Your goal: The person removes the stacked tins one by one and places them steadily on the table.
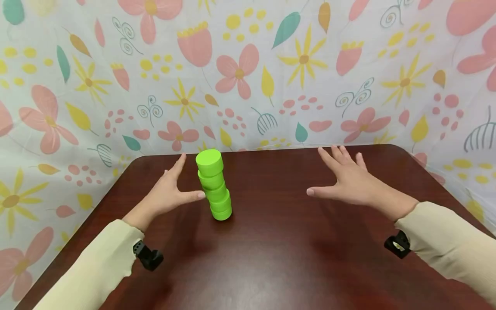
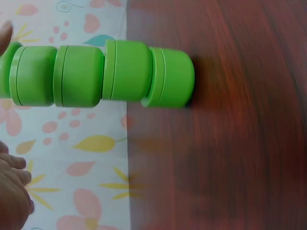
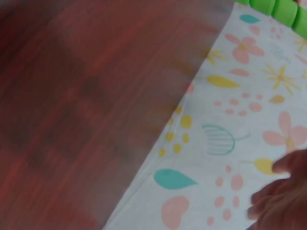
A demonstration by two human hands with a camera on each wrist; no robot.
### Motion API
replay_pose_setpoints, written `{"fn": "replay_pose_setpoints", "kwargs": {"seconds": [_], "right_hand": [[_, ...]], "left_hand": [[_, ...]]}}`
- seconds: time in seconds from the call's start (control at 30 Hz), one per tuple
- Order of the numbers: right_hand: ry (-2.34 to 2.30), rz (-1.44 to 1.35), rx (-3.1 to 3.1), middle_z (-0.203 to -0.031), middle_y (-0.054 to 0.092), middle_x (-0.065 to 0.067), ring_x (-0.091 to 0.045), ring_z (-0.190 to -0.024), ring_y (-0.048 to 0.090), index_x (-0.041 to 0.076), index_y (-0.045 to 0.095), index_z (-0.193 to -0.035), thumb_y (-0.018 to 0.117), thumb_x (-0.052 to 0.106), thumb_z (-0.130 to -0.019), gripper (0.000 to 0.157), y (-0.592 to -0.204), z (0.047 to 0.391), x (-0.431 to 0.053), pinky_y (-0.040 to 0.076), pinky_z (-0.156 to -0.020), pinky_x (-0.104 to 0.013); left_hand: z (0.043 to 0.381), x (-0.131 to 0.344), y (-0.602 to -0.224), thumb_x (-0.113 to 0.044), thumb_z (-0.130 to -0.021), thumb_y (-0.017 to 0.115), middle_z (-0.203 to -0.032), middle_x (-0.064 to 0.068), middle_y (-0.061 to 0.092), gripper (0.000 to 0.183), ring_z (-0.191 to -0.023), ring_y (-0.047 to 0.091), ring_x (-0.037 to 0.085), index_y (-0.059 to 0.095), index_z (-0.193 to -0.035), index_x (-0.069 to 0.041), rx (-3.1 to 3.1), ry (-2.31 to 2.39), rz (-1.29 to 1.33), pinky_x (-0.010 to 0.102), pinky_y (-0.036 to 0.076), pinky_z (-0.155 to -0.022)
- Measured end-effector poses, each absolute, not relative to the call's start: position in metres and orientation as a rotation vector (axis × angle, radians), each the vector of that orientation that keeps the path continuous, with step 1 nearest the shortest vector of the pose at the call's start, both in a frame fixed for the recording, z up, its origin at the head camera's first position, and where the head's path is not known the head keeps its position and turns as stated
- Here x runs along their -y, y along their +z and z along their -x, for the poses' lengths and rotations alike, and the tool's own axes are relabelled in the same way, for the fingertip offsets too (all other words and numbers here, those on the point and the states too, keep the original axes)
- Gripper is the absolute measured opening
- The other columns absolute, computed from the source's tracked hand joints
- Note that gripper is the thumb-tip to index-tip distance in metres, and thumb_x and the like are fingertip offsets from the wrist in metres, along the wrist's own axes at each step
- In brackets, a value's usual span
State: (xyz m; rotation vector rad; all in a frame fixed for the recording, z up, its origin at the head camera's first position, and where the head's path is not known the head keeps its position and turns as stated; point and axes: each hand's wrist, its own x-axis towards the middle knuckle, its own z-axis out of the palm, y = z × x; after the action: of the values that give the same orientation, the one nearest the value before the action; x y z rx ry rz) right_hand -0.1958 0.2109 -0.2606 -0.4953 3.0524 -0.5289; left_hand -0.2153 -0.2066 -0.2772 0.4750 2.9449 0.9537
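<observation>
A stack of several bright green round lidded containers (image 1: 216,183) stands on the table, its pieces slightly out of line with one another. The left wrist view shows the lid seams on the green containers (image 2: 79,76) from the side. My left hand (image 1: 164,193) is spread just left of the stack, thumb close to it; whether it touches cannot be told. My right hand (image 1: 350,183) hovers over the right part of the table with its fingers apart and nothing in it. At the top corner of the right wrist view, part of the green stack (image 3: 285,12) shows.
The dark reddish-brown wooden table (image 1: 267,254) has rounded far corners. Behind it and at its sides hangs a white cloth (image 1: 248,107) printed with flowers and leaves. Each sleeve has a black wrist device, such as the left one (image 1: 148,255).
</observation>
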Motion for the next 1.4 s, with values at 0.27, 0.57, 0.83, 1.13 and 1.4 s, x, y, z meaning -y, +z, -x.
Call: {"fn": "replay_pose_setpoints", "kwargs": {"seconds": [0.27, 0.57, 0.83, 1.13, 1.4], "right_hand": [[-0.929, 0.637, -3.204, -0.149, 0.029, -0.016, -0.032, -0.140, 0.019, 0.004, 0.030, -0.144, 0.073, 0.049, -0.074, 0.094, -0.262, 0.198, -0.192, 0.014, -0.112, -0.048], [-1.327, 0.991, -3.281, -0.129, 0.055, -0.016, -0.032, -0.123, 0.048, 0.001, 0.053, -0.127, 0.081, 0.019, -0.070, 0.066, -0.283, 0.207, -0.166, 0.025, -0.110, -0.043], [-1.623, 1.220, -3.171, -0.118, 0.061, -0.018, -0.028, -0.114, 0.056, -0.002, 0.058, -0.118, 0.082, 0.012, -0.066, 0.059, -0.300, 0.214, -0.135, 0.026, -0.110, -0.037], [-1.917, 1.202, -2.984, -0.114, 0.064, -0.016, -0.025, -0.111, 0.058, -0.003, 0.060, -0.115, 0.079, 0.007, -0.070, 0.050, -0.313, 0.220, -0.105, 0.027, -0.110, -0.032], [-1.998, 1.122, -2.900, -0.112, 0.064, -0.011, -0.020, -0.109, 0.058, 0.001, 0.061, -0.115, 0.078, 0.010, -0.073, 0.046, -0.317, 0.223, -0.087, 0.028, -0.109, -0.030]], "left_hand": [[0.217, 0.205, -0.285, -0.018, -0.081, 0.073, -0.149, 0.012, 0.030, 0.085, -0.139, 0.024, 0.024, 0.022, -0.147, -0.008, -2.842, 1.554, -0.554, 0.044, 0.022, -0.111], [0.220, 0.198, -0.296, -0.003, -0.079, 0.071, -0.138, 0.017, 0.045, 0.068, -0.130, 0.041, 0.025, 0.038, -0.138, 0.001, -2.756, 1.871, -0.600, 0.035, 0.032, -0.107], [0.220, 0.190, -0.301, 0.002, -0.079, 0.070, -0.131, 0.018, 0.051, 0.059, -0.123, 0.048, 0.024, 0.045, -0.133, 0.004, -2.698, 2.001, -0.580, 0.038, 0.036, -0.103], [0.220, 0.188, -0.309, -0.003, -0.079, 0.071, -0.128, 0.013, 0.055, 0.056, -0.118, 0.053, 0.020, 0.050, -0.130, -0.001, -2.726, 2.009, -0.567, 0.028, 0.042, -0.098], [0.218, 0.186, -0.313, -0.003, -0.080, 0.071, -0.128, 0.014, 0.055, 0.054, -0.113, 0.055, 0.008, 0.050, -0.130, -0.001, -2.706, 2.024, -0.548, 0.020, 0.043, -0.094]]}}
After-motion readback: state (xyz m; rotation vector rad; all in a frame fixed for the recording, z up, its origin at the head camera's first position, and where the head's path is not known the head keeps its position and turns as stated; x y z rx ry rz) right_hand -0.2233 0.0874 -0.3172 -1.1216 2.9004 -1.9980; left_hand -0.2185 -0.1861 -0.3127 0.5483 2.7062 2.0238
